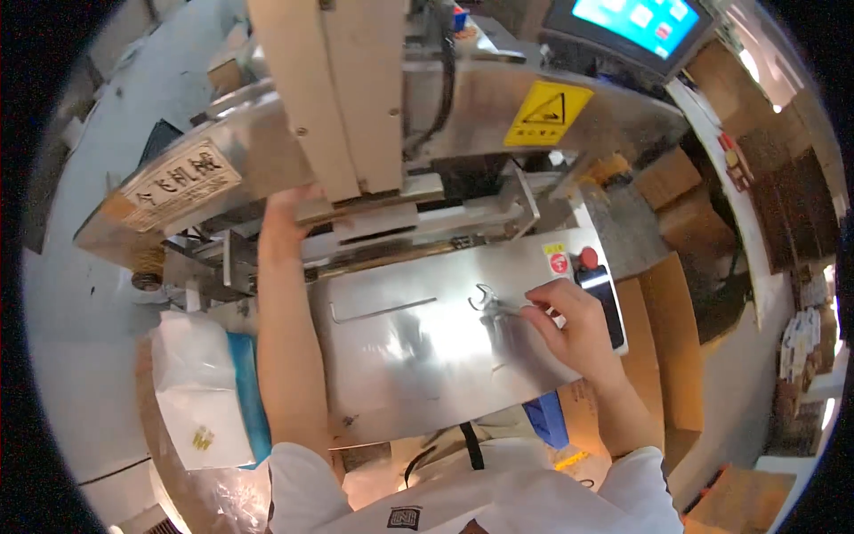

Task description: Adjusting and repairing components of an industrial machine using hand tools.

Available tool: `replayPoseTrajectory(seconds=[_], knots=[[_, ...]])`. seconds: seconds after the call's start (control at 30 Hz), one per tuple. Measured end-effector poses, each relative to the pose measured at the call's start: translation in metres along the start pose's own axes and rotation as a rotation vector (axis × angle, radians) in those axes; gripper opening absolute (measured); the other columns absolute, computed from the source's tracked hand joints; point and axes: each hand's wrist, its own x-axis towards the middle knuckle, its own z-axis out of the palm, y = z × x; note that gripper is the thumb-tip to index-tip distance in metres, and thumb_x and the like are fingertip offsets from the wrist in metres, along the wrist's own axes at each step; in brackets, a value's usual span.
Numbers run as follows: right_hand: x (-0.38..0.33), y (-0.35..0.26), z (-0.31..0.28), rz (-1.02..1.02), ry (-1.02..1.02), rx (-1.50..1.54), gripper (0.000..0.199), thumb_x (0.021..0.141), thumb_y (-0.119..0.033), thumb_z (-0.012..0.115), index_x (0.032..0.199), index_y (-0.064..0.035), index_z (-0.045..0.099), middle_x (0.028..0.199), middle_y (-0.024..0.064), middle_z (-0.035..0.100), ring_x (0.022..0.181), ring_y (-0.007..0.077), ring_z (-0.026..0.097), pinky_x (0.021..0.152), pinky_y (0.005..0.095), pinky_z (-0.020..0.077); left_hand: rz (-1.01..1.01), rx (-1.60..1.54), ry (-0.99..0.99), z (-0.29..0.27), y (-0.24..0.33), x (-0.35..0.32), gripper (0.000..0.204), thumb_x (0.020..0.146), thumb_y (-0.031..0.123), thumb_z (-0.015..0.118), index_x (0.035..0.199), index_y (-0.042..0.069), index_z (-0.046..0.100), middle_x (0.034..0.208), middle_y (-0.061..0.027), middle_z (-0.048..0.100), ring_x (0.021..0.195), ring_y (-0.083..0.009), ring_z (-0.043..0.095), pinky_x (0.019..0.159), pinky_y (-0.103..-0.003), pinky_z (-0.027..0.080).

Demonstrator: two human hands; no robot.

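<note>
My left hand (289, 206) reaches into the machine below a beige upright column (351, 98). Its fingers are blurred and partly hidden, so what they touch does not show. Over the right part of a shiny metal plate (400, 392), my right hand (574, 325) is closed on the handle end of an open-end wrench (485, 299). The wrench's jaw points left, close above or on the plate. Left of it, an L-shaped hex key (384, 310) lies on the plate.
A red push button (588, 258) and a dark phone-like device (601, 303) sit at the plate's right edge. Cardboard boxes (673, 347) stand at the right. A white bag (197, 383) is at the left. A lit screen (636, 22) hangs at the upper right.
</note>
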Motion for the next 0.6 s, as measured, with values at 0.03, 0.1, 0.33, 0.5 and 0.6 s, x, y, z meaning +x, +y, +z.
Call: replayPoseTrajectory(seconds=[0.03,0.1,0.33,0.5,0.6], knots=[[0.009,-0.008,-0.001,0.003,0.047,0.030,0.016,0.073,-0.005,0.069,0.086,-0.0003,0.061,0.078,0.0114,0.060,0.067,0.0233,0.061,0.057,0.0292,0.0481,-0.012,0.008,0.002,0.004,-0.004,0.001,0.034,0.080,0.027,0.057,0.109,0.009,0.054,0.098,-0.0064,0.062,0.090,-0.0222,0.058,0.077,-0.043,0.045],[0.033,-0.031,-0.015,-0.093,0.156,0.040,0.017,0.072,-0.004,0.070,0.086,-0.0008,0.061,0.078,0.0116,0.061,0.066,0.0228,0.060,0.057,0.0286,0.0471,0.033,0.031,-0.075,-0.005,-0.012,0.012,0.036,0.083,0.027,0.055,0.113,0.009,0.053,0.103,-0.0066,0.062,0.093,-0.0228,0.059,0.077,-0.043,0.045],[0.081,-0.113,-0.046,0.137,0.164,0.497,0.011,0.083,-0.006,0.058,0.090,0.0004,0.062,0.074,0.0077,0.060,0.070,0.0132,0.058,0.061,0.0237,0.0448,0.114,-0.113,-0.327,-0.015,-0.011,0.015,0.037,0.088,0.029,0.049,0.119,0.007,0.049,0.112,-0.0067,0.060,0.097,-0.0249,0.060,0.075,-0.040,0.046],[0.056,-0.064,0.039,-0.188,-0.305,-0.039,0.014,0.080,-0.011,0.064,0.091,-0.0023,0.062,0.083,0.0123,0.061,0.069,0.0226,0.062,0.061,0.0301,0.0497,0.051,-0.079,-0.490,0.003,0.009,0.005,0.042,0.094,0.029,0.039,0.127,0.003,0.043,0.122,-0.0101,0.054,0.098,-0.0313,0.059,0.080,-0.041,0.048],[0.048,-0.084,0.084,-0.326,-0.325,-0.062,0.024,0.077,-0.017,0.067,0.096,-0.0043,0.061,0.089,0.0119,0.060,0.079,0.0257,0.061,0.065,0.0356,0.0507,0.053,-0.290,-0.692,-0.016,-0.002,0.042,0.046,0.095,0.032,0.034,0.127,-0.001,0.040,0.123,-0.0144,0.053,0.097,-0.0362,0.060,0.083,-0.043,0.048]])
